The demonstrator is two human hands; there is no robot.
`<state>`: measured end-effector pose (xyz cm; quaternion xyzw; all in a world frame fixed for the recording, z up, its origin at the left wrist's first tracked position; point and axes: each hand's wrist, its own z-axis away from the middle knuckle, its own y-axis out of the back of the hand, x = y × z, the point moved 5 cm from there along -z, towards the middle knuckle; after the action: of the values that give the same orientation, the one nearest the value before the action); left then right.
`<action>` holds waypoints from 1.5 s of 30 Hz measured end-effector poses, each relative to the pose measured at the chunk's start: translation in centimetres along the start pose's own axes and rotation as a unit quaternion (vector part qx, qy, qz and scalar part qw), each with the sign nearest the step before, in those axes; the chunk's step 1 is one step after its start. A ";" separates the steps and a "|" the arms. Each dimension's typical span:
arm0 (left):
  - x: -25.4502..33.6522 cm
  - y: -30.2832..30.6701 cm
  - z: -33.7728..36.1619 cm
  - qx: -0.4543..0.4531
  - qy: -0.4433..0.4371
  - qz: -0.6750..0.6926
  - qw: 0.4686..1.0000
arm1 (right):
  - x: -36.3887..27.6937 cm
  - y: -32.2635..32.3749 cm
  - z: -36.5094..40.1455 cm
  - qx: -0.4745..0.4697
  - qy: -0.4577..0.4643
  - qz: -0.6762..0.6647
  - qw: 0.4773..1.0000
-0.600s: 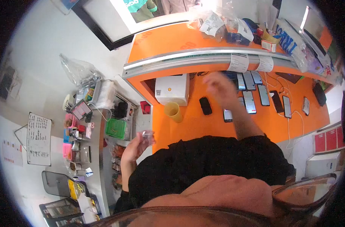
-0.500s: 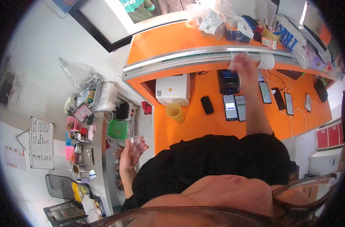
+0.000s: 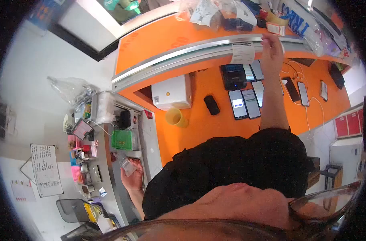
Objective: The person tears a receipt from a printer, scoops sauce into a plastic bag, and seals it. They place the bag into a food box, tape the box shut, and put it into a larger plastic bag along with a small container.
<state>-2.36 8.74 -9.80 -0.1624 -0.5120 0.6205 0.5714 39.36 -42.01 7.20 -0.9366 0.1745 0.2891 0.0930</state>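
Note:
On the left, my left hand (image 3: 133,176) is closed round a small clear plastic bag (image 3: 128,167). My right hand (image 3: 273,49) is raised at the metal edge of the counter's upper shelf, its fingers bent beside a hanging receipt (image 3: 243,52); whether the fingers hold anything is unclear. A second slip is partly hidden behind that hand. Below the receipt, a black printer (image 3: 233,76) stands on the orange desk (image 3: 199,124). Several phones lie near my right forearm, among them a lit phone (image 3: 237,104).
A white machine (image 3: 171,92), a yellow cup (image 3: 177,117) and a black device (image 3: 211,105) stand or lie on the desk's left half. Plastic bags and a small box (image 3: 275,29) lie on the upper shelf. A green basket (image 3: 122,139) is at the left.
My right hand has moved from the left receipt to its right side, uncovering it. My left hand has shifted lower and to the left with the bag. The whole view has turned slightly.

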 end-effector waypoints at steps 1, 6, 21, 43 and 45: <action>0.0 0.2 -0.1 -0.002 0.008 0.002 1.000 | -0.1 -0.4 0.2 -0.017 0.031 0.025 0.999; -0.3 -0.2 0.0 -0.017 0.028 -0.010 0.999 | -0.2 -1.1 -0.2 -0.100 0.011 0.104 0.989; -1.1 -0.7 -1.3 0.026 0.000 0.009 1.000 | 1.9 -15.3 -10.0 -0.385 -0.035 0.167 0.907; -0.1 2.8 -0.9 0.051 -0.014 0.013 0.999 | -3.6 -18.1 -3.9 -0.286 0.289 0.428 0.807; -0.3 2.1 -1.4 0.036 0.000 0.000 0.999 | -4.3 -17.5 -3.0 -0.273 0.325 0.419 0.803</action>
<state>-2.32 9.43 -12.22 -0.1415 -0.4890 0.6384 0.5773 44.29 -25.55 13.41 -0.7979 0.4841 0.0144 -0.3588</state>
